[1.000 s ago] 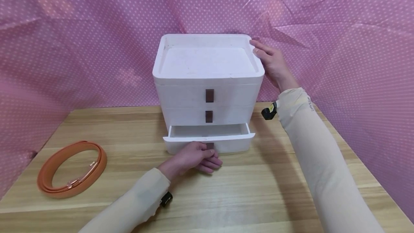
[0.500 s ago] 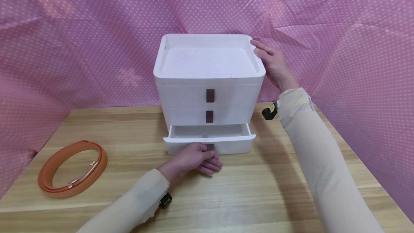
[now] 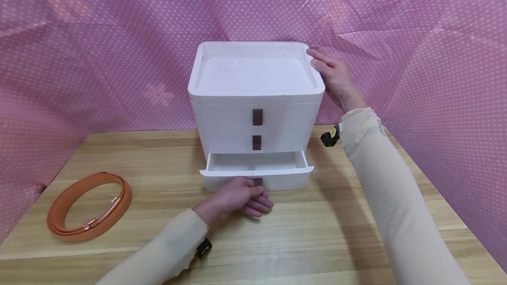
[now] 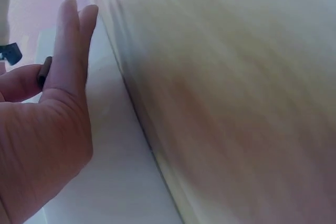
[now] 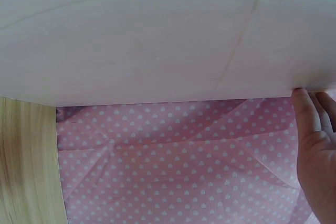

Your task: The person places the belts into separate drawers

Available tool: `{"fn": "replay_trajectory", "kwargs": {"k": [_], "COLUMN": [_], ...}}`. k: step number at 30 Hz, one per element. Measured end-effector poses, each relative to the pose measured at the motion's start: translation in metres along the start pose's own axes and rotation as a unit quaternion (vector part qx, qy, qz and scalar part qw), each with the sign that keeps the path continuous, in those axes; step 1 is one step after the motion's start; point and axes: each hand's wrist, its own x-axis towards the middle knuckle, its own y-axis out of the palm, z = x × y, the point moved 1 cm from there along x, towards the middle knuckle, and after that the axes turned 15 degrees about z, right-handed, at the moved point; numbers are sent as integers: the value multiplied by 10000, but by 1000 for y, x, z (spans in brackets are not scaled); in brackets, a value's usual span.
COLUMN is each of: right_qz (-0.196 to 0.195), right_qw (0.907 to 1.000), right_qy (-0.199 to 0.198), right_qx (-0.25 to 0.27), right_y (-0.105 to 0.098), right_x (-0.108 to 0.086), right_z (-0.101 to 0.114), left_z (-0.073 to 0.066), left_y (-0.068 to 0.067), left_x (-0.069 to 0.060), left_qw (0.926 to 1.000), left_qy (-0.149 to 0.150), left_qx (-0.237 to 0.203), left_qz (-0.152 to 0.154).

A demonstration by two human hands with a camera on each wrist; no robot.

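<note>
Pinching the small dark-brown rectangular tab (image 3: 258,182) of the white plastic bottom drawer (image 3: 287,181) with our left hand (image 3: 237,195); drawer partly out.

Tab sits just below frame centre, between our left thumb and fingers; other fingers extend below it. We have our right hand (image 3: 336,77), upper right of centre, fingers extended, resting on the right rim of the white plastic three-drawer cabinet (image 3: 222,120), not closed round anything. Upper two drawers (image 3: 229,129) look closed. We see a coiled orange belt with metal buckle (image 3: 126,199) lower left, on the light wood-grain table (image 3: 317,241), well apart from our hands. Pink white-patterned cloth (image 3: 158,34) fills the top.
</note>
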Motion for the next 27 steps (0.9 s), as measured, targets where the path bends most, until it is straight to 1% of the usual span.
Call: {"fn": "replay_trajectory", "kwargs": {"k": [18, 22, 27], "right_qz": [1, -8, 6], "right_qw": [10000, 9999, 10000], "right_qy": [-94, -101, -84], "right_qx": [-22, 25, -46], "right_y": [1, 1, 2], "right_x": [0, 0, -1], "right_z": [-2, -2, -3], "left_z": [3, 4, 6], "left_y": [-1, -1, -3], "left_x": [-2, -2, -3], "left_qw": [9998, 9998, 9997], "left_qy": [19, 26, 27], "left_qx": [163, 169, 214], "left_qz": [132, 133, 128]}}
